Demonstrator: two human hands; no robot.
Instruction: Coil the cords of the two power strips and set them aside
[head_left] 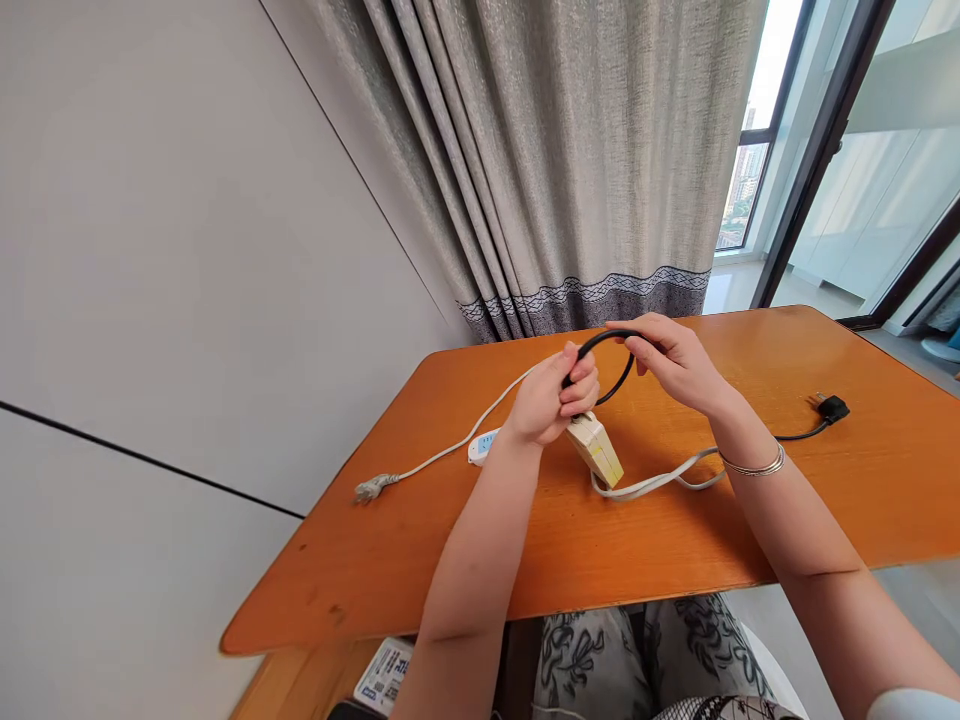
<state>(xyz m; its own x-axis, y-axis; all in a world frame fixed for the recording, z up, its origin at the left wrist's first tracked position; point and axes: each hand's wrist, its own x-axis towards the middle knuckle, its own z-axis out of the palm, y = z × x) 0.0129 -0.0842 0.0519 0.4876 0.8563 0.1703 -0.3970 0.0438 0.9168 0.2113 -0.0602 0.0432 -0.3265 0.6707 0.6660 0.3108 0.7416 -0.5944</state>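
A black cable [616, 386] bends in a loop between my two hands above the table. My left hand [553, 392] is closed around one part of it. The thumb and fingers of my right hand [667, 358] pinch the upper part of the loop. Just below my left hand is a yellowed white power strip [596, 450], tilted and partly hidden by that hand. A white cable [645, 487] curls beside it toward my right forearm. Right of that forearm lies a black plug [832, 409] on a black cord, prongs pointing up and left.
On the orange wooden table [420, 560], a white plug [375, 487] lies at the left, its cord running behind my left hand. A white socket block [482, 446] with blue outlets sits partly behind my left forearm. Behind the table hangs a grey curtain [585, 150].
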